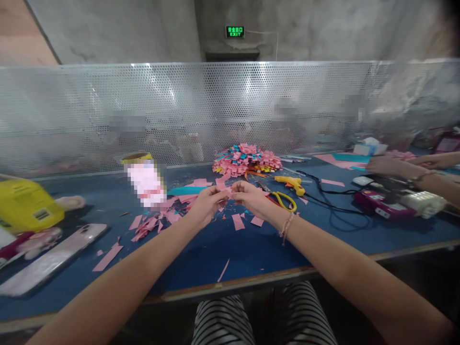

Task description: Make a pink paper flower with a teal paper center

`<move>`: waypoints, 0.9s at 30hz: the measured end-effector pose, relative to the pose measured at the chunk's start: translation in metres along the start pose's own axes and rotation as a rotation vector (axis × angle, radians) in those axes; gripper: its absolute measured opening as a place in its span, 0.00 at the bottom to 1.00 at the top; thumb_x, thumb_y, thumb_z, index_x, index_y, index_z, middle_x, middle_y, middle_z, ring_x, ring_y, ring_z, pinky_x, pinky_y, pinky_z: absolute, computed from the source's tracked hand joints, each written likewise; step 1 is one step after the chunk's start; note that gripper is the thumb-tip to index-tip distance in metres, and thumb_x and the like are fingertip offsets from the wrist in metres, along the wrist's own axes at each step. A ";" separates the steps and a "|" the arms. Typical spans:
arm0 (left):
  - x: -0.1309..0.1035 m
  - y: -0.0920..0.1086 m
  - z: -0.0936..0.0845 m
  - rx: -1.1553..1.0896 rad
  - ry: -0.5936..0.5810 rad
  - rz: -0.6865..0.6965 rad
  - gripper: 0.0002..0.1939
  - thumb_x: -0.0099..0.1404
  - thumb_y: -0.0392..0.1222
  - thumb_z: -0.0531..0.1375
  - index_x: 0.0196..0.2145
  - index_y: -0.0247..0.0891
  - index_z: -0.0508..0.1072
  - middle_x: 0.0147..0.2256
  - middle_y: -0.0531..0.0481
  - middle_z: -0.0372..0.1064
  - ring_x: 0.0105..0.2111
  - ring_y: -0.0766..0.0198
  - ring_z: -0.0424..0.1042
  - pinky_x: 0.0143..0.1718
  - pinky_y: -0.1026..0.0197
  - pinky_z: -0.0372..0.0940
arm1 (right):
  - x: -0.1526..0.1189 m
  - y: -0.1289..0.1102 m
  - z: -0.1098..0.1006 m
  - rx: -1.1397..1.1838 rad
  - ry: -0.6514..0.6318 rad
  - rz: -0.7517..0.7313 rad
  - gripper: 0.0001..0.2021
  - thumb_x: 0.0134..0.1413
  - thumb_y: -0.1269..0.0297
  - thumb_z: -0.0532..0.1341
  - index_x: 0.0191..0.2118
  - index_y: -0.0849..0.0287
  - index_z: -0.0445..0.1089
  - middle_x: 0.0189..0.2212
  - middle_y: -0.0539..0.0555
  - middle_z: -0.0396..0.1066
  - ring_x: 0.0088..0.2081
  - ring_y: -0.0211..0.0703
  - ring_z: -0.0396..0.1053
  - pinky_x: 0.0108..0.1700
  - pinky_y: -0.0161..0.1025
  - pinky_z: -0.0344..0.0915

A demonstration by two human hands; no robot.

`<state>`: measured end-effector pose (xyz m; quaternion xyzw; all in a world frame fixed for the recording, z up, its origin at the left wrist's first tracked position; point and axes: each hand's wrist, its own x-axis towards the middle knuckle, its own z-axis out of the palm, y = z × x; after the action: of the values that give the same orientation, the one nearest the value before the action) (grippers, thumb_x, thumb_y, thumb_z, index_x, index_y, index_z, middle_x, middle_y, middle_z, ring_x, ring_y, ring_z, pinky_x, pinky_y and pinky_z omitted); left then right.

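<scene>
My left hand (209, 205) and my right hand (250, 198) meet above the middle of the blue table, fingertips pinched together. Between them is a small piece of pink paper (227, 190), gripped from both sides; its exact shape is partly hidden by the fingers. Cut pink paper pieces (146, 226) lie loosely to the left of my hands. Behind the left hand rests a blue paper strip (187, 190). A pair of yellow-handled scissors (287, 201) lies just right of my right hand, next to a yellow glue gun (292, 183).
Pink and blue paper flowers (244, 160) are heaped at the back, before a perforated metal screen (172, 105). On the left are a phone (57, 256) and a yellow container (30, 203). Another person's hands (388, 167) work at the right, near a maroon item (384, 203) and black cable (336, 191).
</scene>
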<state>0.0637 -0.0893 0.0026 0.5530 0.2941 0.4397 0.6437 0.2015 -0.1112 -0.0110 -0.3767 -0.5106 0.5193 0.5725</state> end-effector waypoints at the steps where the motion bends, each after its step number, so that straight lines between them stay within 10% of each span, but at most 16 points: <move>1: 0.000 0.000 0.000 -0.001 -0.003 0.003 0.10 0.43 0.38 0.65 0.19 0.33 0.67 0.21 0.53 0.65 0.22 0.73 0.63 0.25 0.67 0.57 | 0.000 0.000 0.000 0.003 -0.001 0.000 0.13 0.31 0.71 0.61 0.29 0.59 0.59 0.26 0.45 0.60 0.27 0.31 0.60 0.28 0.32 0.56; 27: -0.002 0.001 0.002 0.011 -0.001 -0.003 0.09 0.44 0.37 0.65 0.19 0.33 0.67 0.22 0.52 0.67 0.23 0.72 0.65 0.27 0.67 0.59 | -0.001 0.000 0.003 -0.111 0.043 -0.011 0.10 0.35 0.72 0.58 0.29 0.58 0.61 0.28 0.47 0.62 0.28 0.32 0.62 0.28 0.32 0.59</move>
<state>0.0643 -0.0917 0.0040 0.5563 0.2971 0.4369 0.6414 0.1985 -0.1124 -0.0108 -0.4159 -0.5284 0.4788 0.5644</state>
